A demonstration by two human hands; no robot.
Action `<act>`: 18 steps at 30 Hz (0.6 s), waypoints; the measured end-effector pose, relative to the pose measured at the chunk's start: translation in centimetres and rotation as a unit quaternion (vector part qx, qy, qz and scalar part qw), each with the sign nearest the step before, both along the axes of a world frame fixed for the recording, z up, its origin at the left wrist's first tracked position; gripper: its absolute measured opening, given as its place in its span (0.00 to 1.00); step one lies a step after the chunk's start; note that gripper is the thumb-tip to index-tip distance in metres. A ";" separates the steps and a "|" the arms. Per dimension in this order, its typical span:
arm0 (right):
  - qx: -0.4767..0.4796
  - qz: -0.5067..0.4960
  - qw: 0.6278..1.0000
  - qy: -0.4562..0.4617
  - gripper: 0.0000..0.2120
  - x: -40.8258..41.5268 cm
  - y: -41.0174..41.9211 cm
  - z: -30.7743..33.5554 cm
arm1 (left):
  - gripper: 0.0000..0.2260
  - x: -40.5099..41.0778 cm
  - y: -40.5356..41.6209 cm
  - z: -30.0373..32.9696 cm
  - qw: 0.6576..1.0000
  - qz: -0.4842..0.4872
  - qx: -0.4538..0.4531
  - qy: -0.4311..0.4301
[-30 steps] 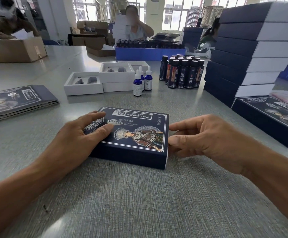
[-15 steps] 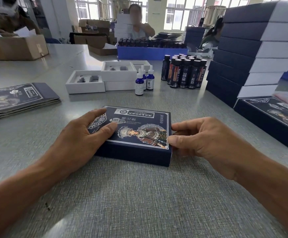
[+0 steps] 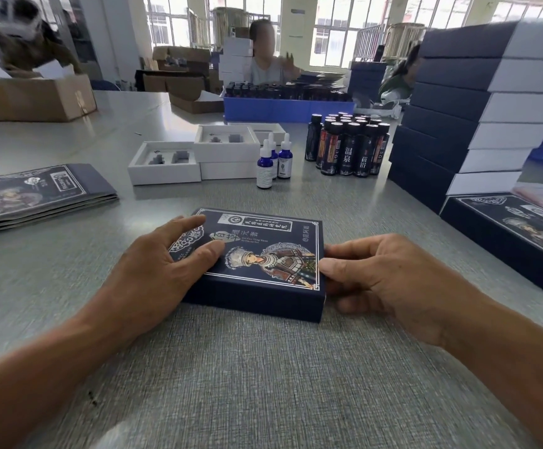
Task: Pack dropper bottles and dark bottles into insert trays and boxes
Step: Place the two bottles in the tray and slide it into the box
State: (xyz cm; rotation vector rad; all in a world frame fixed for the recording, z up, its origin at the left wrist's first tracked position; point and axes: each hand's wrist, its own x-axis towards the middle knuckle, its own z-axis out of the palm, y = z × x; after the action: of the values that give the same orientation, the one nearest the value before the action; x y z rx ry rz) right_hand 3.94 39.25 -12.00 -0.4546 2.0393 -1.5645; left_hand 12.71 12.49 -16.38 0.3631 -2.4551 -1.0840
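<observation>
A dark blue printed box (image 3: 273,254) lies flat on the grey table in front of me. My left hand (image 3: 160,267) rests on its top left part, fingers and thumb laid flat on the lid. My right hand (image 3: 386,280) presses thumb and bent fingers against the box's right end. Behind the box stand three blue dropper bottles (image 3: 265,166) with white caps and a cluster of several dark bottles (image 3: 348,147). Two white insert trays (image 3: 163,163) (image 3: 226,140) with grey foam cut-outs sit to their left, the second on top of another tray.
A tall stack of blue-and-white boxes (image 3: 458,124) rises at the right, with one printed box (image 3: 506,234) lying before it. Flat printed sleeves (image 3: 37,192) are piled at the left. A blue crate (image 3: 286,108) of bottles, a cardboard carton (image 3: 30,98) and other people are at the back.
My right hand has moved left onto the box's right end. The white edge that showed at that end is gone and the end now looks flush. My left hand stays on top.
</observation>
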 end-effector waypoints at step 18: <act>0.020 0.017 0.999 0.022 0.07 -0.2 0.1 0.1 | 0.31 0.2 0.3 0.3 1.000 -0.010 0.027 0.006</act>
State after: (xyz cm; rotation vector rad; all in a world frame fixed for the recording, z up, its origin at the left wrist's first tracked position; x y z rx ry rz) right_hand 3.74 39.31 -11.94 -0.5108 2.0798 -1.5034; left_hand 12.94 12.75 -16.12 0.3480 -2.4278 -1.1607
